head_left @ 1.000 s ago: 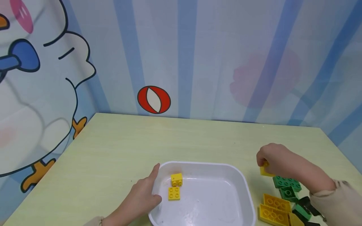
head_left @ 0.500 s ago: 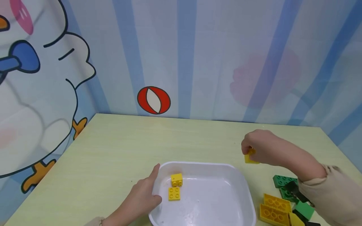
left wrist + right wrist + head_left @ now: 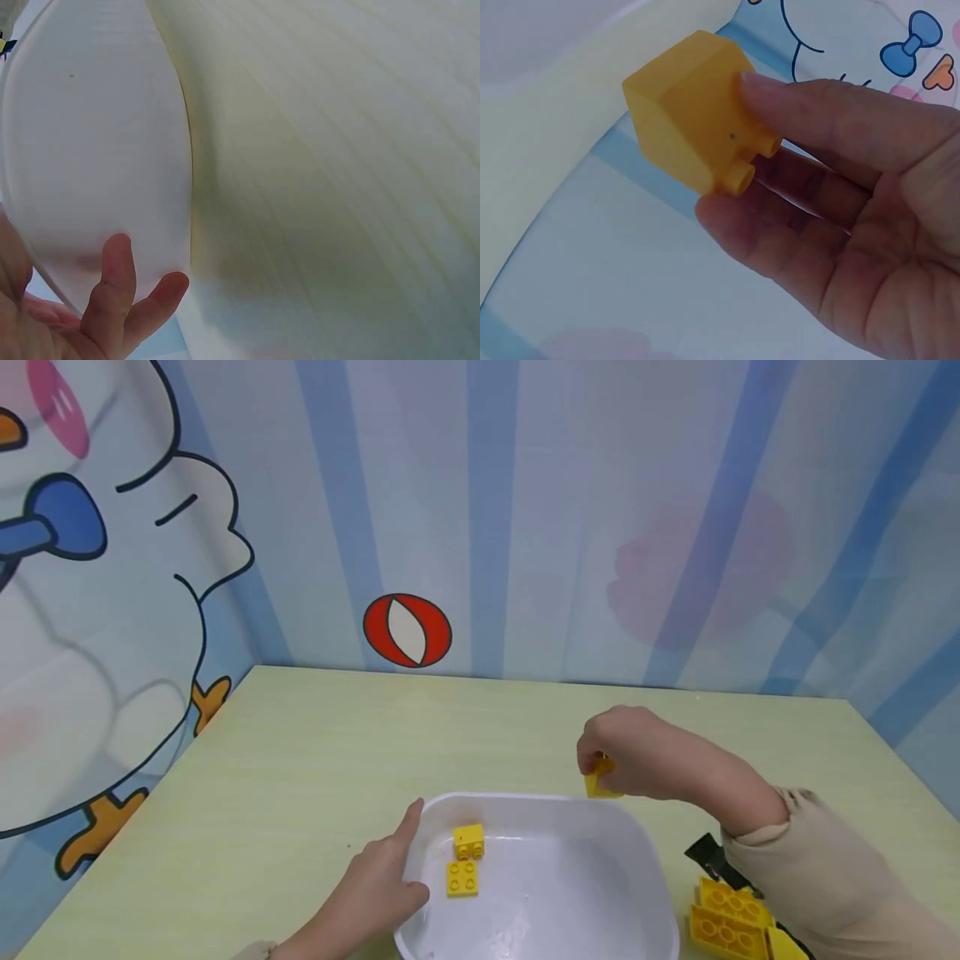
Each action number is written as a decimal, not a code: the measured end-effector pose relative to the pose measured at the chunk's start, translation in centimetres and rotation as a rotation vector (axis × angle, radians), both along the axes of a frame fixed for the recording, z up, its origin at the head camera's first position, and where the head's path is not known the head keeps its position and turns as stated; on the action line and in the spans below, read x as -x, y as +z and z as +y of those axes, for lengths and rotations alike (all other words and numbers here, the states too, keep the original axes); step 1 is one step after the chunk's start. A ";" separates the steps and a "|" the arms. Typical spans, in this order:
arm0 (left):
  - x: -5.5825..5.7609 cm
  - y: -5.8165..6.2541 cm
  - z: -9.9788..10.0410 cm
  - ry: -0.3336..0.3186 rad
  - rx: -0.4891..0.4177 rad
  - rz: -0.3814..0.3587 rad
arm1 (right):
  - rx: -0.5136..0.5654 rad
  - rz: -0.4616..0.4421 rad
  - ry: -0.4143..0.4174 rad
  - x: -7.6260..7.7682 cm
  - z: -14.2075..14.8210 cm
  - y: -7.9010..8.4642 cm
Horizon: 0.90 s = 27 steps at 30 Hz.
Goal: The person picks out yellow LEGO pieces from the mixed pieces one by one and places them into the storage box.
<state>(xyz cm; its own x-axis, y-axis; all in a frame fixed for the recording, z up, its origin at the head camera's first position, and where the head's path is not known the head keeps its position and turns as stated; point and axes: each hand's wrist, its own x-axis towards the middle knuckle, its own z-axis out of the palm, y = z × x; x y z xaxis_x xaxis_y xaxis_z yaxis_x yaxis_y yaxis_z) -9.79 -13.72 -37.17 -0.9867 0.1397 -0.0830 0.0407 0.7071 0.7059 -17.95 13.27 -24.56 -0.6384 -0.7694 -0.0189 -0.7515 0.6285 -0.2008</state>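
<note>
A white tray (image 3: 555,935) stands on the table with two yellow toy bricks inside: a slope-topped one (image 3: 468,841) and a square four-stud one (image 3: 462,879). My left hand (image 3: 371,883) holds the tray's left side, thumb over the rim; in the left wrist view its fingers (image 3: 114,274) rest against the tray's outer wall. Over the tray's far right corner, my right hand (image 3: 637,752) pinches another yellow brick (image 3: 597,783) between thumb and fingers. The right wrist view shows this brick (image 3: 690,112) has a slanted face and studs.
Yellow bricks (image 3: 729,927) lie right of the tray, partly under the right sleeve (image 3: 840,868). A black strap-like piece (image 3: 712,857) sticks out by that sleeve. Behind the table (image 3: 450,727) stands a printed backdrop (image 3: 540,527).
My right hand has carried the yellow brick leftward from the pile to the tray's far right corner. The sleeve now covers the green bricks. My left hand has stayed on the tray.
</note>
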 end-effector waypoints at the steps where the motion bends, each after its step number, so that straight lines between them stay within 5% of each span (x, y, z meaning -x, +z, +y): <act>1: 0.0 0.0 0.0 -0.001 0.002 0.000 | 0.004 0.002 0.010 0.0 -0.3 -0.1; 7: 0.0 -0.1 0.0 0.000 0.011 0.011 | 0.014 -0.003 0.068 0.0 -1.8 -1.2; 27: 0.1 0.1 0.1 -0.004 0.004 -0.013 | -0.047 -0.158 0.042 -0.4 -6.4 -4.7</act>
